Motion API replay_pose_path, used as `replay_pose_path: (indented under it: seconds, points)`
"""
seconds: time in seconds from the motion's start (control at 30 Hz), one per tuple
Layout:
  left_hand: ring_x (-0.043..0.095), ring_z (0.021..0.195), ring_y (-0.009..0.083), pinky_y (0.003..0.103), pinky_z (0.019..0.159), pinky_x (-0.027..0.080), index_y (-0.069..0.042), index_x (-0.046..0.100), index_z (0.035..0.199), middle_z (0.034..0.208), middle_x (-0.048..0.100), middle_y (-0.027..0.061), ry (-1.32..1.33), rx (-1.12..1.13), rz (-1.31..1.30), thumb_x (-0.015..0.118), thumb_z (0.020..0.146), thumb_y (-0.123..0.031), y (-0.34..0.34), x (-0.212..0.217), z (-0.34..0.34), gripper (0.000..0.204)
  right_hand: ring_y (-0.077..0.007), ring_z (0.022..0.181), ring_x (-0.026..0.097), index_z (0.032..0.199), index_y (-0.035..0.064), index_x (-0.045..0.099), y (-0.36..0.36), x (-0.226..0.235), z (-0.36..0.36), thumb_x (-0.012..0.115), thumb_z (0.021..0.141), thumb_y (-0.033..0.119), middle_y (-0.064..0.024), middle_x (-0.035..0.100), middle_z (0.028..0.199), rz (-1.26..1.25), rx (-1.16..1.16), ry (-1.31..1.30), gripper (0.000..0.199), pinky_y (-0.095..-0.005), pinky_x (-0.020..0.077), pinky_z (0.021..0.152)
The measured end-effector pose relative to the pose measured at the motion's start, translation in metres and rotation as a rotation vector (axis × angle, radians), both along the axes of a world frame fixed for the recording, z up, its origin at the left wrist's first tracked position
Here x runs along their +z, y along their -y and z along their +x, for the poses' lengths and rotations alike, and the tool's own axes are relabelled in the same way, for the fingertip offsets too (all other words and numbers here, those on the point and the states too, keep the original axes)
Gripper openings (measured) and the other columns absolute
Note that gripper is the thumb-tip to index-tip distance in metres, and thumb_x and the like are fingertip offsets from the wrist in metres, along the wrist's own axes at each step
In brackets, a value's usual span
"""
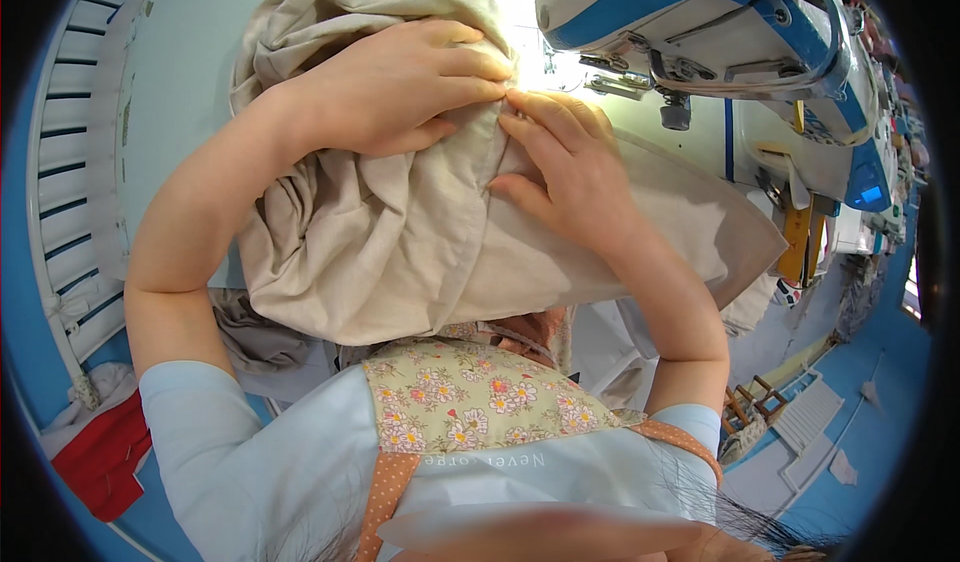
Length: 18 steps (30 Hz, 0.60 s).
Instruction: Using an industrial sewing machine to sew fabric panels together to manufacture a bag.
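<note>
A large piece of beige fabric point(370, 262) lies bunched over the table's front edge, with a seam running down its middle. My left hand point(420, 87) is on the gathered part, its fingertips closed on the fabric at the seam. Opposite it, my right hand point(570, 167) pinches the same seam from the right. The fingertips of the two hands nearly meet there. Just beyond and to the right stands a white and blue sewing machine point(680, 22), whose presser foot point(620, 84) is apart from my hands. The needle is lost in the bright lamp glare.
The pale table point(180, 82) extends left of the fabric. White slatted rails point(80, 172) stand at the far left, above a red cloth point(105, 457) on the floor side. Grey fabric point(255, 332) hangs below the table edge. A wooden stool point(755, 407) is at the lower right.
</note>
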<state>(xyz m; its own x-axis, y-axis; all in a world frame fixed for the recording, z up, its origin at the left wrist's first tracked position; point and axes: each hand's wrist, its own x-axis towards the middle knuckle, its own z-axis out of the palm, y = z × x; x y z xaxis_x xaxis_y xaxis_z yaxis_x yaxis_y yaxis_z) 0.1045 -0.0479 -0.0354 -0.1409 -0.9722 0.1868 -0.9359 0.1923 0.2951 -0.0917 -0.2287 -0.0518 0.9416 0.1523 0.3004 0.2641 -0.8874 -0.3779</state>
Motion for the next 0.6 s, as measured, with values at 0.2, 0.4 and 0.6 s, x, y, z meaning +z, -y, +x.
replay_pose_path:
  seconds: [0.2, 0.4, 0.6]
  points:
    - [0.041, 0.141, 0.0382, 0.052, 0.118, 0.035, -0.013, 0.06, 0.136, 0.145, 0.055, 0.0045, -0.058, -0.01, 0.081, 0.075, 0.074, -0.008, -0.004, 0.006, -0.002, 0.064, -0.0335, 0.121, 0.057, 0.118, 0.0056, 0.069, 0.002, 0.001, 0.0, 0.08, 0.079, 0.023, -0.0093, 0.061, 0.135, 0.029, -0.013, 0.004, 0.045, -0.0458, 0.0453, 0.103]
    - [0.039, 0.143, 0.0385, 0.053, 0.119, 0.034, -0.017, 0.062, 0.134, 0.147, 0.053, 0.0026, -0.028, -0.005, 0.088, 0.075, 0.072, -0.007, -0.004, 0.006, -0.004, 0.065, -0.0304, 0.099, 0.059, 0.107, 0.0145, 0.073, 0.012, -0.004, 0.004, 0.072, 0.082, 0.011, -0.0069, 0.062, 0.105, 0.155, -0.168, 0.035, 0.026, -0.044, 0.0498, 0.084]
    - [0.038, 0.144, 0.0388, 0.054, 0.119, 0.033, -0.017, 0.065, 0.131, 0.148, 0.052, 0.0014, -0.026, 0.007, 0.079, 0.072, 0.073, -0.007, -0.005, 0.005, -0.007, 0.06, -0.0339, 0.085, 0.061, 0.109, 0.0172, 0.071, 0.022, 0.006, 0.008, 0.067, 0.084, 0.005, -0.01, 0.061, 0.091, 0.154, -0.135, -0.082, 0.028, -0.0429, 0.0516, 0.077]
